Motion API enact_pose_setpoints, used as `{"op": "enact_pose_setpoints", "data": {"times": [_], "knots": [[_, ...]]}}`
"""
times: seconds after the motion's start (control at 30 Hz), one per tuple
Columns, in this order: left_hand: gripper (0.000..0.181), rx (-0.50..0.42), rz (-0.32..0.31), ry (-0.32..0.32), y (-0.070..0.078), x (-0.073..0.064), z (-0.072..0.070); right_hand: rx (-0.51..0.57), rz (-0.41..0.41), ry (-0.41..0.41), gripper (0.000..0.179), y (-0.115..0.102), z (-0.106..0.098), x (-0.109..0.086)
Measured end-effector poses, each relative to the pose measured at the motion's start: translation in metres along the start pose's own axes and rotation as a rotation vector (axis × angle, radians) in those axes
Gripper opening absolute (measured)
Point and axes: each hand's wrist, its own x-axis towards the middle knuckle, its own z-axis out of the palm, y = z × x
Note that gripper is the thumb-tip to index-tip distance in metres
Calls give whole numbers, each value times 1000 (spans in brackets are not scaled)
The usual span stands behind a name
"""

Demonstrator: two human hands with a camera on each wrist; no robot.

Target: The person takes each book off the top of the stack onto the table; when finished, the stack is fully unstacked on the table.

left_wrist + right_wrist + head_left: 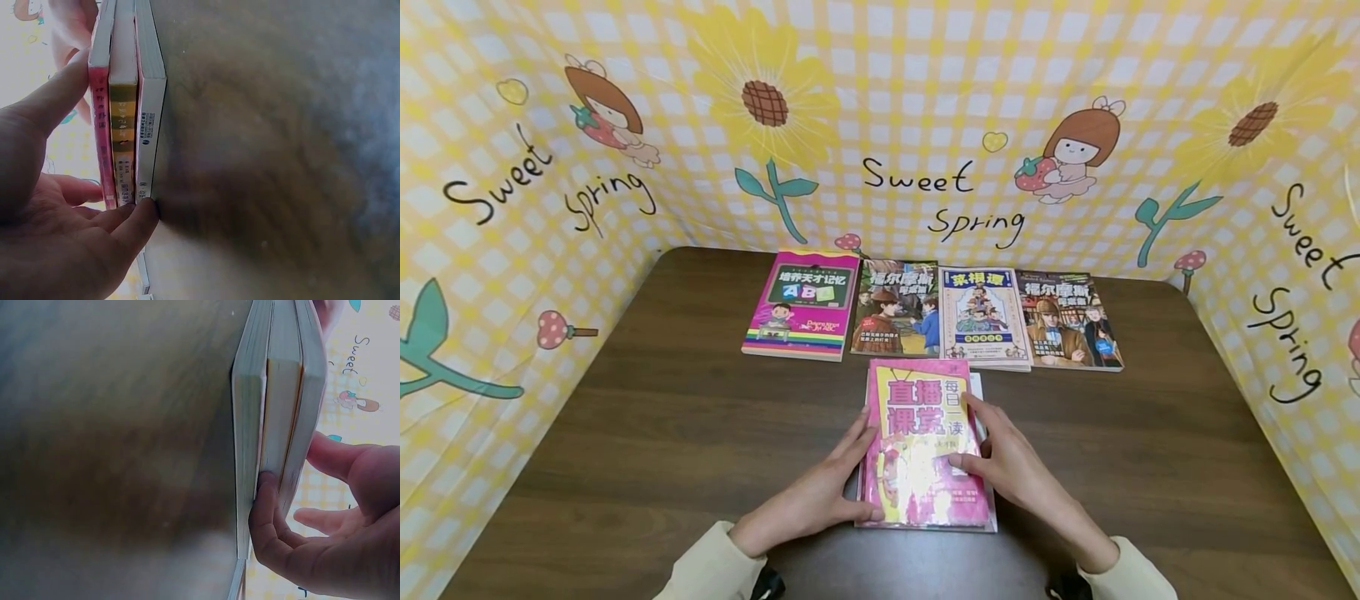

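Note:
A stack of three books lies on the table in front of me in the head view, topped by a pink book point(925, 454) with a glossy cover. In the left wrist view, a brown-and-yellow spined book point(123, 137) is sandwiched between the pink one and a white-spined book point(150, 134) at the bottom. My left hand point(808, 496) holds the stack's left side, thumb on the cover's lower corner and fingers against the spines. On the opposite side, my right hand point(1018, 462) grips the page edges, its thumb over the pink cover and fingers point(265, 519) bent along the side.
Behind the stack, a row of books spans the table's back: a pink ABC book point(801, 304), a detective comic point(895, 308), a white-and-blue book point(985, 317) and another detective comic point(1067, 321). Yellow checked cloth point(880, 108) encloses the brown table point(647, 400) at the back and sides.

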Motion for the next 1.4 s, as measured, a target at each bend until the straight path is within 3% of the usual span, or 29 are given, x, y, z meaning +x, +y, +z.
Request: {"op": "enact_pose_setpoints", "data": {"times": [0.43, 0.9, 1.13, 1.4], "knots": [[102, 12, -19, -6, 2, 1, 5, 36, 65, -1, 88, 0, -3, 0], [103, 38, -2, -22, 3, 0, 4, 116, -6, -33, 79, 10, -16, 0], [102, 82, 13, -21, 3, 2, 4, 326, 108, -136, 69, 21, -40, -7], [99, 111, 29, -14, 4, 0, 4, 607, 264, -168, 68, 34, -73, -27]]}}
